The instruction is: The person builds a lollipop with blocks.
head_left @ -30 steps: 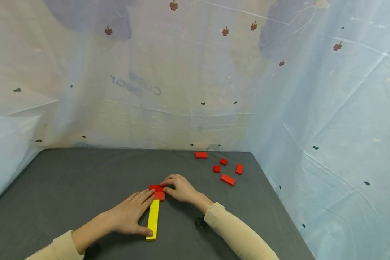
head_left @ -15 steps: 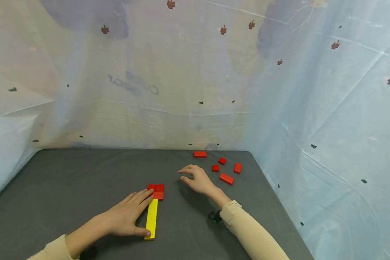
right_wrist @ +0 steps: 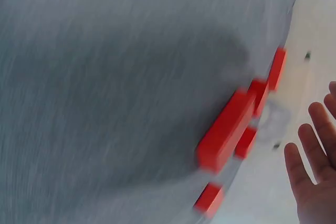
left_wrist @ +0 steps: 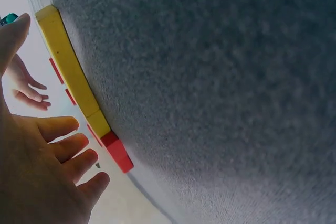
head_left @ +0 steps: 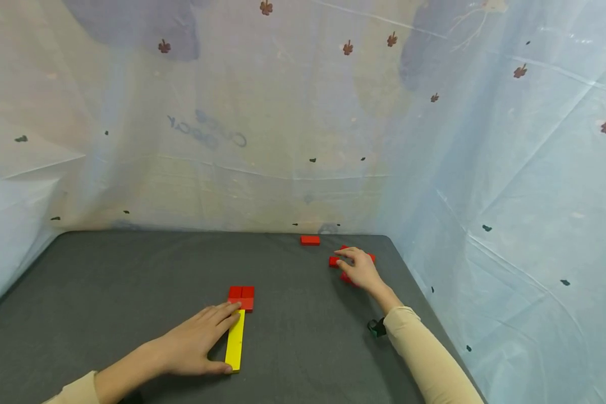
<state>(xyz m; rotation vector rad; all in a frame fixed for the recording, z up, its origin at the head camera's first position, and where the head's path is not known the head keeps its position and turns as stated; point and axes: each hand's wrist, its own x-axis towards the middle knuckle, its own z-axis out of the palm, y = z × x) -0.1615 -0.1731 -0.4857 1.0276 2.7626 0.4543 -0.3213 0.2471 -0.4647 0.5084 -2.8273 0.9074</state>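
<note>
A yellow bar (head_left: 235, 345), with a seam near one end in the left wrist view, lies flat on the table. At its far end, two small red blocks (head_left: 241, 292) sit side by side behind a wider red block (head_left: 247, 304). My left hand (head_left: 192, 343) is spread along the bar's left side, thumb near its close end and fingertips over the wider red block. Over the loose red blocks at the right, my right hand (head_left: 361, 270) is held with relaxed fingers and no block in it. A long red block (right_wrist: 226, 129) lies under it, partly hidden in the head view.
Another red block (head_left: 310, 240) lies near the table's back edge. Small red blocks (head_left: 334, 261) lie around the right hand. The dark grey tabletop (head_left: 131, 280) ends at a pale plastic sheet (head_left: 232, 140) hanging behind and to the right.
My right hand has left the red blocks at the bar's end and moved right and away, over the loose ones. My left hand has drawn back slightly, uncovering more red.
</note>
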